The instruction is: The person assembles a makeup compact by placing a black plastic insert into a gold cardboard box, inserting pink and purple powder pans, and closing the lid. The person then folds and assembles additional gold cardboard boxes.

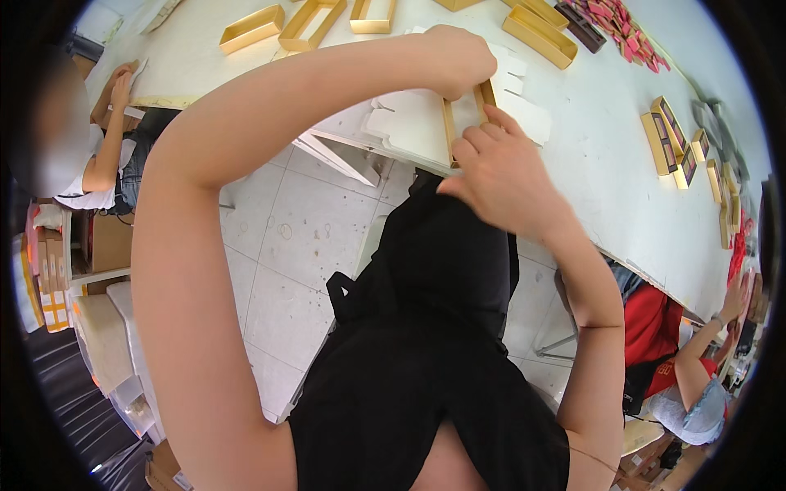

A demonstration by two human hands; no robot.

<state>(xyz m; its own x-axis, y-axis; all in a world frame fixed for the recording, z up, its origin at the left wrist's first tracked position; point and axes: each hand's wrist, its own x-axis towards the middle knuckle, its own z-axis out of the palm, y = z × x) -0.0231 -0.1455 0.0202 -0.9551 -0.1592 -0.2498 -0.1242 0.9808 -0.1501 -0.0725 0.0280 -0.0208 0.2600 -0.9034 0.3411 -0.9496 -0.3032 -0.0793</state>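
Note:
A gold rectangular box frame (pixel 449 135) lies on white die-cut card sheets (pixel 393 123) near the table's front edge. My left hand (pixel 460 64) reaches across and is closed over the frame's far end; its fingertips are hidden. At the near end, my right hand (pixel 512 176) has its fingers bent over the frame, one fingertip by the right wall, and the thumb stuck out toward me. The frame's inside is partly covered by my hands.
Gold box frames (pixel 251 29) stand along the far table (pixel 622 155), with pink-red pieces (pixel 626 33) piled at upper right. Filled gold boxes (pixel 675 143) sit at right. One person (pixel 102 155) works at left, another (pixel 696 393) at right. Cartons (pixel 53 270) stack at left.

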